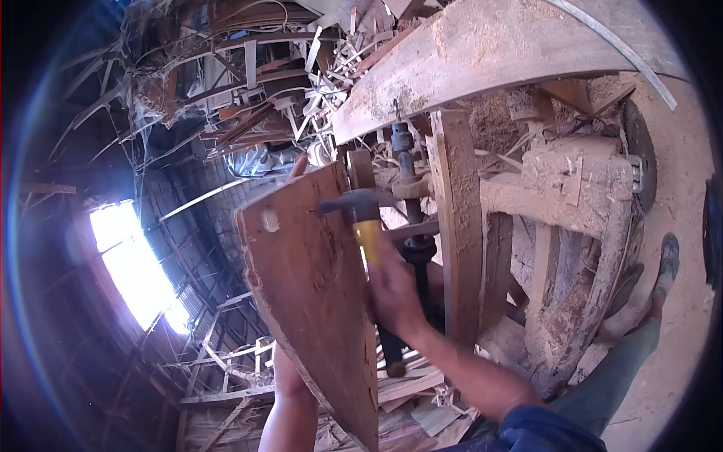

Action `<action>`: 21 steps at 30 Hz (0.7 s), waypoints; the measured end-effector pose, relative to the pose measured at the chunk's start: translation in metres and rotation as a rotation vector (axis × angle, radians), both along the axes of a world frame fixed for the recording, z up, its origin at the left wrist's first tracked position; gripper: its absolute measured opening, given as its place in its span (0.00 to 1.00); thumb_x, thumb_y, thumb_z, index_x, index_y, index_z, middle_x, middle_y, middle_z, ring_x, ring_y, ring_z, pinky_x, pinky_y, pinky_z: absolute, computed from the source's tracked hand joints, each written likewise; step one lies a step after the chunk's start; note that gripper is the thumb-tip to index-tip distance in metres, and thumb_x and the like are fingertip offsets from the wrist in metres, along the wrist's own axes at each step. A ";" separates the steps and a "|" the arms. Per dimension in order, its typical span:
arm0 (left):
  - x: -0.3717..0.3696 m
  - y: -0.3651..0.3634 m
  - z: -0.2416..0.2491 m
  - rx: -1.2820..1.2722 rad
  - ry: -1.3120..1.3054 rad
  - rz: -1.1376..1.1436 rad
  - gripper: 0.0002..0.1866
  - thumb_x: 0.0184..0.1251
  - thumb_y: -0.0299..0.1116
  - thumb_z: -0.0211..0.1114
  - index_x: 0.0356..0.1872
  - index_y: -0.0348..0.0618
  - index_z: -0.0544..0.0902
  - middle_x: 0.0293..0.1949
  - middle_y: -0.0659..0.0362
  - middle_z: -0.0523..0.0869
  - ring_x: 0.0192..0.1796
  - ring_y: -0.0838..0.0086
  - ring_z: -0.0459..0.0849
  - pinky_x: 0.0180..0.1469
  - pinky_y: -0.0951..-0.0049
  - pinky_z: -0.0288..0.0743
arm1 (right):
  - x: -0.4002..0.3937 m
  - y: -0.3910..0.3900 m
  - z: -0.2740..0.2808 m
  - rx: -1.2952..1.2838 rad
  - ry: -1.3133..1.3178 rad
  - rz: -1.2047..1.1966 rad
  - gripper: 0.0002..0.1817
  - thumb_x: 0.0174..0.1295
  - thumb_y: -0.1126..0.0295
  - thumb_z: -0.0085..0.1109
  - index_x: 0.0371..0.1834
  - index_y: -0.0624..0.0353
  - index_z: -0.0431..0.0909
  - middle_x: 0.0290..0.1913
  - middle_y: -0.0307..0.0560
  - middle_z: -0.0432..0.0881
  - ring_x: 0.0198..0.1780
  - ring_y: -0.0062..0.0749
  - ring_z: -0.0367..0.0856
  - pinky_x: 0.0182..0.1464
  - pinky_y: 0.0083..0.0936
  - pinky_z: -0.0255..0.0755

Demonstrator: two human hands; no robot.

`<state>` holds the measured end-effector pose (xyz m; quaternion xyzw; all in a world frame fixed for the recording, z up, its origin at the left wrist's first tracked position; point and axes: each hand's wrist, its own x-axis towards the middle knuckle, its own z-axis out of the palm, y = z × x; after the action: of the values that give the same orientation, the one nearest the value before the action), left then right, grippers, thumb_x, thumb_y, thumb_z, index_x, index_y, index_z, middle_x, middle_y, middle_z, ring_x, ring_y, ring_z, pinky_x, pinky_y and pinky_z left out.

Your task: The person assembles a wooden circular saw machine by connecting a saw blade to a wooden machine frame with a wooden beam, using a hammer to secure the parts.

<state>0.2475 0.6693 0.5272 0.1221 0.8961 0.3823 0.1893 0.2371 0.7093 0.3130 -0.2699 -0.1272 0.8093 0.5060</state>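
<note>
A large brown wooden board point(309, 286), with a small pale hole near its upper left corner, stands tilted in the middle. My left hand point(299, 166) is behind it; a finger shows over the top edge and the rest is hidden, while the forearm comes up from below. My right hand point(395, 294), slightly blurred, is wrapped round the yellow handle of a hammer point(367, 233). The dark hammer head overlaps the board's upper right side in this view. Just beyond the board is a metal spindle with a chuck point(403, 139) and a thin bit.
A thick wooden worktop point(467, 60) dusted with sawdust spans the upper right. Below it stand a wooden post point(457, 226) and a sawdust-covered machine frame point(557, 196) beside a dark round blade point(640, 143). Wood scraps point(279, 98) pile up behind; a shoe point(669, 260) rests at right.
</note>
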 end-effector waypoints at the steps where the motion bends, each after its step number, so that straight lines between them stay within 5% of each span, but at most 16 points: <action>1: 0.005 -0.001 0.003 0.008 -0.025 0.037 0.24 0.91 0.35 0.58 0.78 0.31 0.75 0.69 0.49 0.86 0.64 0.60 0.88 0.66 0.60 0.85 | -0.008 0.004 0.001 0.136 -0.120 -0.041 0.34 0.89 0.62 0.49 0.93 0.61 0.56 0.74 0.59 0.84 0.64 0.38 0.88 0.68 0.34 0.79; 2: 0.007 -0.001 0.004 -0.007 -0.020 0.009 0.24 0.90 0.35 0.59 0.77 0.31 0.75 0.68 0.49 0.86 0.64 0.61 0.88 0.65 0.61 0.86 | 0.003 0.004 0.002 0.007 0.107 0.105 0.34 0.89 0.62 0.50 0.93 0.62 0.56 0.78 0.59 0.82 0.70 0.40 0.85 0.73 0.34 0.75; 5: -0.003 0.005 -0.001 -0.005 -0.024 -0.040 0.24 0.90 0.35 0.59 0.77 0.32 0.76 0.68 0.50 0.86 0.63 0.61 0.89 0.64 0.61 0.86 | 0.001 -0.003 -0.010 -0.048 -0.042 -0.054 0.37 0.89 0.64 0.50 0.94 0.61 0.50 0.74 0.64 0.84 0.55 0.40 0.92 0.60 0.37 0.84; 6: -0.006 -0.001 0.002 0.005 -0.028 0.007 0.24 0.90 0.34 0.60 0.77 0.32 0.76 0.68 0.50 0.86 0.62 0.62 0.89 0.63 0.62 0.86 | 0.032 0.000 -0.002 -0.222 0.107 0.067 0.38 0.89 0.64 0.49 0.95 0.60 0.47 0.73 0.65 0.84 0.50 0.39 0.93 0.55 0.37 0.86; 9: -0.005 -0.002 0.003 -0.016 -0.023 0.013 0.23 0.90 0.34 0.60 0.77 0.33 0.76 0.67 0.50 0.86 0.62 0.62 0.89 0.63 0.62 0.86 | 0.047 -0.010 -0.002 -0.196 0.086 0.055 0.41 0.88 0.67 0.51 0.96 0.62 0.42 0.54 0.64 0.91 0.31 0.34 0.90 0.36 0.34 0.85; 13: -0.007 -0.002 0.001 -0.011 -0.008 -0.014 0.23 0.90 0.34 0.59 0.77 0.33 0.76 0.67 0.50 0.86 0.62 0.63 0.89 0.63 0.62 0.85 | 0.031 -0.019 0.009 0.158 -0.236 -0.267 0.38 0.85 0.75 0.54 0.93 0.66 0.51 0.43 0.59 0.91 0.40 0.42 0.93 0.40 0.37 0.84; 16: -0.003 -0.001 0.003 -0.037 -0.018 -0.003 0.23 0.90 0.34 0.59 0.76 0.33 0.76 0.67 0.50 0.86 0.62 0.63 0.89 0.64 0.62 0.85 | -0.004 -0.008 -0.011 0.454 -0.249 -0.177 0.37 0.82 0.77 0.56 0.91 0.69 0.55 0.52 0.71 0.91 0.49 0.57 0.95 0.47 0.42 0.86; 18: -0.003 -0.003 0.005 -0.043 -0.033 -0.009 0.23 0.90 0.34 0.59 0.76 0.33 0.76 0.68 0.50 0.86 0.63 0.63 0.89 0.65 0.62 0.85 | -0.010 0.007 -0.013 0.431 -0.227 -0.082 0.36 0.82 0.77 0.57 0.91 0.66 0.58 0.52 0.71 0.90 0.49 0.61 0.95 0.49 0.41 0.86; 21: -0.012 -0.005 0.002 0.026 -0.090 0.006 0.23 0.90 0.35 0.59 0.76 0.33 0.76 0.68 0.49 0.86 0.63 0.62 0.89 0.66 0.62 0.85 | 0.001 0.001 -0.007 0.213 -0.161 -0.326 0.37 0.81 0.76 0.58 0.92 0.60 0.58 0.51 0.72 0.89 0.47 0.66 0.94 0.47 0.45 0.86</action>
<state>0.2359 0.6641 0.5288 0.1047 0.8822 0.3993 0.2266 0.2376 0.7103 0.3060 -0.2957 -0.2066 0.6747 0.6439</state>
